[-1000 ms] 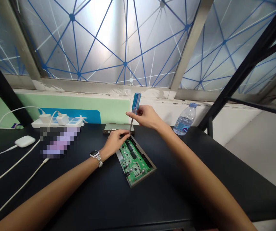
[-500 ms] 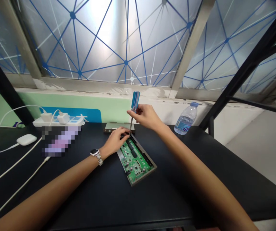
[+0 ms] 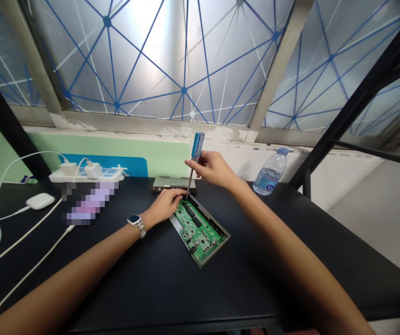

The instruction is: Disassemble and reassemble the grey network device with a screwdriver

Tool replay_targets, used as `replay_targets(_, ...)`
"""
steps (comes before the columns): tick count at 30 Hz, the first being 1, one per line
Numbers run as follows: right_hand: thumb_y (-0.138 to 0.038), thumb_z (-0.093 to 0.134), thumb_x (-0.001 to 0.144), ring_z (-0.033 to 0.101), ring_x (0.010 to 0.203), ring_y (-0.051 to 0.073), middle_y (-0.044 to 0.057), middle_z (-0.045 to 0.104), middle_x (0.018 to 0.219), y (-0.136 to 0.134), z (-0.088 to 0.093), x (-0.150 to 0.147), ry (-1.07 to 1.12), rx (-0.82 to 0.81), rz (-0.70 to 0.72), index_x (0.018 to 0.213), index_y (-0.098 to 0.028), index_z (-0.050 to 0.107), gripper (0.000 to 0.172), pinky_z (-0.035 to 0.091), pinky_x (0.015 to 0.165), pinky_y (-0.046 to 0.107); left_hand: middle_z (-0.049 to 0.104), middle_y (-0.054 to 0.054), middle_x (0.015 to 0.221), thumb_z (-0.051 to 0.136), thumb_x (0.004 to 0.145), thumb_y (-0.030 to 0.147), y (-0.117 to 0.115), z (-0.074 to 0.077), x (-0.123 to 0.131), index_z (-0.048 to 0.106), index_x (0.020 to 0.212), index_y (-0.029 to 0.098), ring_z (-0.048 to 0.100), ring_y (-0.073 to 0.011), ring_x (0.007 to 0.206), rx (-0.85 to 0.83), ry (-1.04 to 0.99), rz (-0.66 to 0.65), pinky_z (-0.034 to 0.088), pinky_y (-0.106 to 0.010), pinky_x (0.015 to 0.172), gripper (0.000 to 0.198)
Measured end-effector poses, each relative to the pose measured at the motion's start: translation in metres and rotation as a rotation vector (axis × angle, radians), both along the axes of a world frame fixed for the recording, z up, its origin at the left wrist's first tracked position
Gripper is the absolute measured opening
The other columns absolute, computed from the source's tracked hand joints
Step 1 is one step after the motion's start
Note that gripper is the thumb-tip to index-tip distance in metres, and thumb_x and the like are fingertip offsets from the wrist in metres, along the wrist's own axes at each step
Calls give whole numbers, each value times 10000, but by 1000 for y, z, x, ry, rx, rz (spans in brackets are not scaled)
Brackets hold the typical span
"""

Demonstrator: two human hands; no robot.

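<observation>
A green circuit board [image 3: 200, 232] lies in a shallow metal frame on the black table, slanting toward the lower right. My right hand [image 3: 213, 168] is closed around the blue handle of a screwdriver [image 3: 197, 145]. The shaft points down, nearly upright, and its tip meets the far left corner of the board. My left hand [image 3: 165, 204] rests on that same corner, fingers over the frame's edge and thumb beside the screwdriver tip. Behind the board sits a flat metal case [image 3: 172, 182], partly hidden by my left fingers.
On the left are a white power strip [image 3: 56, 176] with plugged chargers, several white cables, a white earbud case [image 3: 40, 201] and a pixelated phone [image 3: 90, 204]. A water bottle [image 3: 270, 172] stands at the back right, near a black metal post [image 3: 346, 107].
The board's near end has swung to the right. My left hand has shifted slightly left, and the screwdriver handle leans a little more to the right.
</observation>
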State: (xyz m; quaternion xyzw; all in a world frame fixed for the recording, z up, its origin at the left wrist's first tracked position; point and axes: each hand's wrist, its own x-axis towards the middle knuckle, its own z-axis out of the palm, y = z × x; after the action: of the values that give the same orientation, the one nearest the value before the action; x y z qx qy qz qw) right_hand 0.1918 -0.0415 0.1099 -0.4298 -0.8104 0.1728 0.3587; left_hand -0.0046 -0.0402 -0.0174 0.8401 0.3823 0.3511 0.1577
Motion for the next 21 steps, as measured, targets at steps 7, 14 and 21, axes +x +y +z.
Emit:
replay_targets(7, -499, 613, 893, 670, 597, 151, 51, 658, 703, 3, -3, 0, 89, -105, 89, 869, -153, 599, 347, 527, 492, 244, 745, -45, 1153, 476, 938, 191, -1, 1, 0, 718, 1157, 238, 681, -249, 1086, -10, -12, -8, 495, -391, 991, 330)
replay_targets(14, -470, 641, 879, 670, 610, 149, 45, 647, 722, 4, -1, 1, 129, -142, 117, 869, -153, 590, 322, 530, 438, 220, 727, -79, 1125, 478, 935, 206, -2, 3, 1, 664, 1177, 205, 680, -250, 1002, 25, 33, 12, 519, -378, 894, 305)
replay_targets(21, -450, 647, 880, 687, 694, 159, 66, 676, 797, 5, 1, 3, 138, -200, 176, 894, -150, 600, 305, 549, 438, 196, 729, -65, 1059, 457, 938, 164, -2, 9, 1, 679, 1087, 201, 672, -234, 958, 32, 73, -15, 499, -359, 878, 269)
